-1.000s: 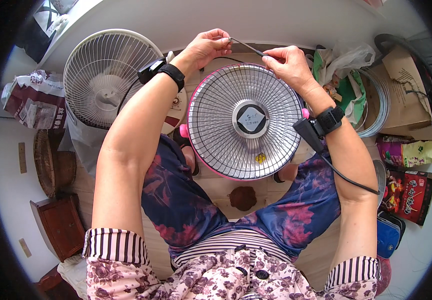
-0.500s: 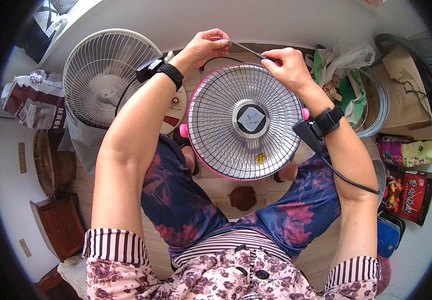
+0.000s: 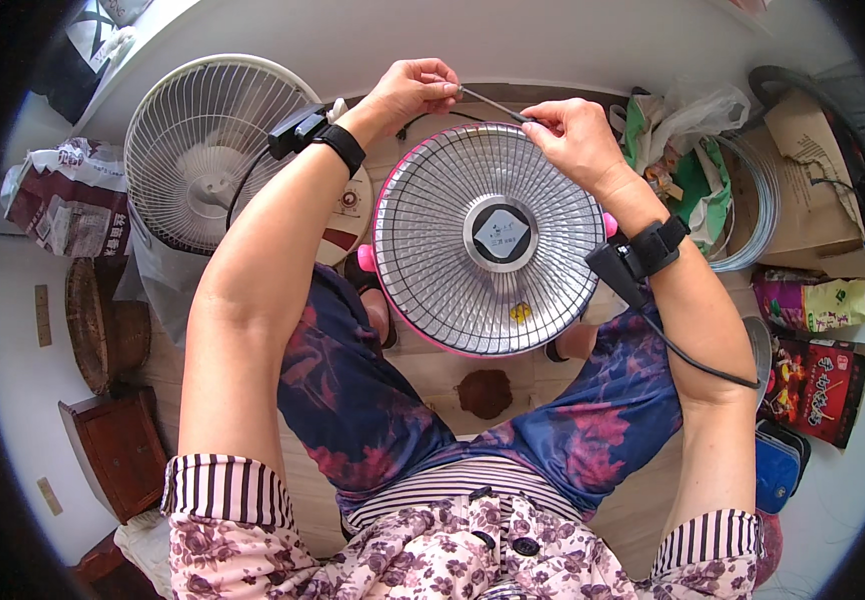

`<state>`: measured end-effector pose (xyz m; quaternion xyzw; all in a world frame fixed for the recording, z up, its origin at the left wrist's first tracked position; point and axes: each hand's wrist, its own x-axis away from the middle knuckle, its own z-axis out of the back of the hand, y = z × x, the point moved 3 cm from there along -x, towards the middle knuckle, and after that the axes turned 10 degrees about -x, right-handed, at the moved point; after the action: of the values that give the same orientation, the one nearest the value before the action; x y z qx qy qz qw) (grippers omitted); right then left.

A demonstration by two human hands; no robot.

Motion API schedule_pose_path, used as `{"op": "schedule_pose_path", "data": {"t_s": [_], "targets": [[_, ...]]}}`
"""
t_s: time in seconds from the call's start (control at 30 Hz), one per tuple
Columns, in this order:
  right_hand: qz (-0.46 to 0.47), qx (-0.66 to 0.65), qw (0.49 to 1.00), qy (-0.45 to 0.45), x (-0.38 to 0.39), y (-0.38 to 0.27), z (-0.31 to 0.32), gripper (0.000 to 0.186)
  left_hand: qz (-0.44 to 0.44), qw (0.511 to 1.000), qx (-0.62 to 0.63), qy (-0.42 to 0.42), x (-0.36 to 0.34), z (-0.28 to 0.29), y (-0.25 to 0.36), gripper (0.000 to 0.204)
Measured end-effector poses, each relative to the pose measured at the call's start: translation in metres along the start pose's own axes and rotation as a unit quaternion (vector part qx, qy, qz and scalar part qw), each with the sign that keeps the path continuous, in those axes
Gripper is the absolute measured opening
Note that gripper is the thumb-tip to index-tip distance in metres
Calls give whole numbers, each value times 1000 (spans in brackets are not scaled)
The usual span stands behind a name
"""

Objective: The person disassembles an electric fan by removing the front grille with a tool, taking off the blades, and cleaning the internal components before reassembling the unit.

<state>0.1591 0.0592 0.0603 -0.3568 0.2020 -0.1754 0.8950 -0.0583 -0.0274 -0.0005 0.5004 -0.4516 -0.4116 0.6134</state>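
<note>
Above the far rim of a round heater (image 3: pixel 433 270) with a wire grille, silver dish and pink knobs, my two hands are joined by a slim screwdriver (image 3: pixel 493 103). My right hand (image 3: pixel 578 142) is closed round its dark end. The fingertips of my left hand (image 3: pixel 415 92) pinch the thin grey tip; whether a small part sits there too is hard to see. The heater stands upright between my knees, its face turned up toward me, and neither hand touches it. A dark cord (image 3: pixel 423 122) runs behind it.
To the left stand a white fan (image 3: pixel 188 130) with a wire cage, a printed sack (image 3: pixel 73 205), a wicker basket (image 3: pixel 88 320) and a small wooden cabinet (image 3: pixel 123 450). On the right are a cardboard box (image 3: pixel 808 190), coiled wire (image 3: pixel 768 210) and a red box (image 3: pixel 818 390).
The screwdriver's tilt has altered slightly and its shaft looks lighter. Both hands keep their hold. The heater and fan appear shifted a few pixels up and left.
</note>
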Motion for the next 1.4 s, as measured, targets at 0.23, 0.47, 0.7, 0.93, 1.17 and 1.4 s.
{"op": "schedule_pose_path", "data": {"t_s": [0.23,0.47,0.7,0.93,1.17,1.4], "targets": [[-38,-67,997,0,0,9,-2,22,3,1000,-1,12,2,-4,4,8],[-74,-168,983,-14,2,19,-12,23,-14,998,52,25,-4,-3,4,12],[-122,-201,972,-7,8,9,-15,26,-10,991,135,11,-2,-3,4,13],[-106,-206,973,14,8,10,-22,24,0,986,163,21,3,-2,7,16],[-95,-207,973,25,9,3,-25,22,52,972,226,43,2,-5,6,17],[-87,-189,975,77,12,2,-32,21,20,971,223,87,-2,-16,9,21]]}}
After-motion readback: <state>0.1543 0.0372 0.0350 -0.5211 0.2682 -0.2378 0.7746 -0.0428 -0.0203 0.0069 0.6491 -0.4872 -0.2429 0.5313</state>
